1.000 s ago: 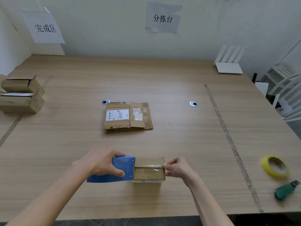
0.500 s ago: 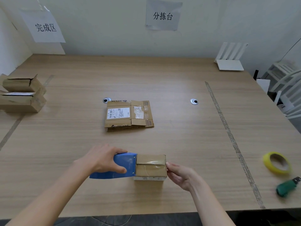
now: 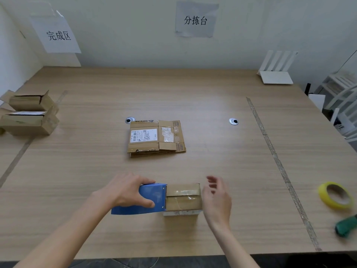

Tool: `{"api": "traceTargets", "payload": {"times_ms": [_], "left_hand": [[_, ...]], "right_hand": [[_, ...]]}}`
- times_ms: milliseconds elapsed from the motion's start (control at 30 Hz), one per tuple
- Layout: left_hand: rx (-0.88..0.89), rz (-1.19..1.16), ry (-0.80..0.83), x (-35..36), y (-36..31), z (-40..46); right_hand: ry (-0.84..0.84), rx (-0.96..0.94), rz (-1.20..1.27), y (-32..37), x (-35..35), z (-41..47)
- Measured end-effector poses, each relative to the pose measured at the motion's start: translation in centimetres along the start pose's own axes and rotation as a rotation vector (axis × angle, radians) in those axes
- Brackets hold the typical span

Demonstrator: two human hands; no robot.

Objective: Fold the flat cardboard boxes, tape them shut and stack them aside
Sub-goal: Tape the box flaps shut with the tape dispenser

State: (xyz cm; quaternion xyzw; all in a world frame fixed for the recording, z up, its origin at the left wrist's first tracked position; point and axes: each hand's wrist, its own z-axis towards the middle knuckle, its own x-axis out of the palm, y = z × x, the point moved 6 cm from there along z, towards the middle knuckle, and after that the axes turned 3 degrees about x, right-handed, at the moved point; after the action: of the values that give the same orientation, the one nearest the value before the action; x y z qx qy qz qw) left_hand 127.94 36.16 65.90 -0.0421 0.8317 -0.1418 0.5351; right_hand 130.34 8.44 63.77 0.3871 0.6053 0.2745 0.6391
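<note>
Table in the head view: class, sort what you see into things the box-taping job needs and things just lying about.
Job:
small box being taped
blue tape dispenser, gripped by the left hand
right hand, open beside the box
flat cardboard pile
finished boxes, stacked far left

Lying about:
yellow tape roll
green-handled tool
white router

A parcel-packing workroom: a wide wooden counter (image 3: 193, 89) marked into zones by tape lines (image 3: 278, 163), with paper wall signs (image 3: 196, 20) above it, folded boxes (image 3: 29, 115) at its left edge and flattened cartons (image 3: 156, 138) at its centre.
</note>
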Motion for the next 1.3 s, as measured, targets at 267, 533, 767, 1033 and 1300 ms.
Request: {"api": "traceTargets", "payload": {"times_ms": [267,533,767,1033,1300], "left_hand": [[-0.024,-0.067,0.014,0.5,0.8,-0.1],[-0.065,-0.044,0.037,-1.1,2.7,-1.5],[-0.095,-0.051,0.031,-0.6,3.4,-1.4],[-0.095,0.004,0.047,-0.6,3.9,-0.7],[-0.066,0.041,0.114,-0.7,4.3,-1.2]], "right_hand": [[0.444,-0.512,-0.567,1.2,7.8,-1.7],[0.320,-0.587,-0.717,1.9,7.5,-2.4],[0.303,-0.583,-0.723,2.5,7.5,-2.3],[0.351,-0.555,-0.770,1.9,7.9,-2.3],[0.375,-0.571,-0.749,2.0,8.0,-2.2]]}}
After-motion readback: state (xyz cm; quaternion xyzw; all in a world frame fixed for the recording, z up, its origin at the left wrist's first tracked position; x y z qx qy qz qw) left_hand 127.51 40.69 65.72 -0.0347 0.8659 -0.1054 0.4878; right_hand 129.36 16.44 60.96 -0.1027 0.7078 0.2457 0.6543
